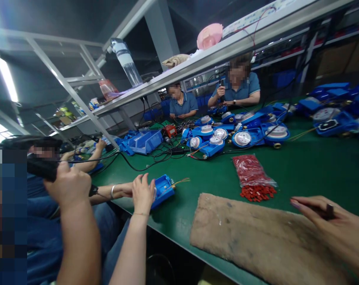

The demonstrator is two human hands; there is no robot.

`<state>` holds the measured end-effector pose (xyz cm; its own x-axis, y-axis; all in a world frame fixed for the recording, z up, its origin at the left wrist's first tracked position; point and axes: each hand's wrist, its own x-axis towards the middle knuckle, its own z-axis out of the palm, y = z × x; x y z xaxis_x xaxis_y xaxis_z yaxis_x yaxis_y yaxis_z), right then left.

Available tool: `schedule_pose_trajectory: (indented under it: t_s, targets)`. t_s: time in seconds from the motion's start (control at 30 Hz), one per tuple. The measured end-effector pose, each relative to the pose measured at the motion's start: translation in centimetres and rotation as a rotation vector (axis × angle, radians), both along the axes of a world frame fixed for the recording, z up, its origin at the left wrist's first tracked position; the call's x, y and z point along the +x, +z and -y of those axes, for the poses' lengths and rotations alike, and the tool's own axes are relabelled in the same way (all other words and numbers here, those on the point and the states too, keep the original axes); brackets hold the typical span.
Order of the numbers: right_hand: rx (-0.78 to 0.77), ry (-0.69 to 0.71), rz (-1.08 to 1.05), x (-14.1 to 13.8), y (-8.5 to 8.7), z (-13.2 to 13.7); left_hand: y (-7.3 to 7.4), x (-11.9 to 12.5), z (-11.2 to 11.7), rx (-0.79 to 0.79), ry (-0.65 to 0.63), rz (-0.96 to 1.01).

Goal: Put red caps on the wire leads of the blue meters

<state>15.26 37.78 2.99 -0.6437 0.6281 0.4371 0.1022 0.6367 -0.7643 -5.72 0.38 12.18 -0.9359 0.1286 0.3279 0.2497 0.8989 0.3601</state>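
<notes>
Tabletop (pixel 209 174), broad and green; on it saw heaped blue assemblies (pixel 215 141) toward far side and brown cardboard sheet (pixel 241 233) flat along near edge; saw right hand (pixel 336 227) over sheet's right part, curled, with thumb and forefinger tips nearly pressed together; to far left, saw co-worker's hand (pixel 71 182) wrapped around black tool (pixel 43 168); saw left hand (pixel 142 192) left of sheet, with fingers loosely parted; could not tell whether gripping; beyond sheet, noticed bag of red pieces (pixel 249 170); found blue housing (pixel 164 194) just right of left hand, close against thumb, well apart from right hand; lastly made out dark object (pixel 329 211) held within right hand's fingers.
</notes>
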Motion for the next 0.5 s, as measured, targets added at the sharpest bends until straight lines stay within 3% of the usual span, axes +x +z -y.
schedule_pose_trajectory:
  t_s: [0.13,0.27,0.4,0.5]
  targets:
    - [-0.049,0.077,-0.041,0.2,1.6,0.7,-0.1,-1.8,-0.8,-0.212,0.006,0.188]
    - [-0.049,0.052,-0.074,-0.1,1.3,0.6,-0.8,-1.6,-3.7,-0.356,-0.074,0.254]
    - [-0.076,0.049,-0.125,-0.2,0.9,0.4,-1.1,-2.2,-5.9,-0.330,-0.151,0.314]
    - [-0.101,0.059,-0.144,-0.2,0.8,0.3,-0.6,-2.2,-5.8,-0.194,-0.170,0.301]
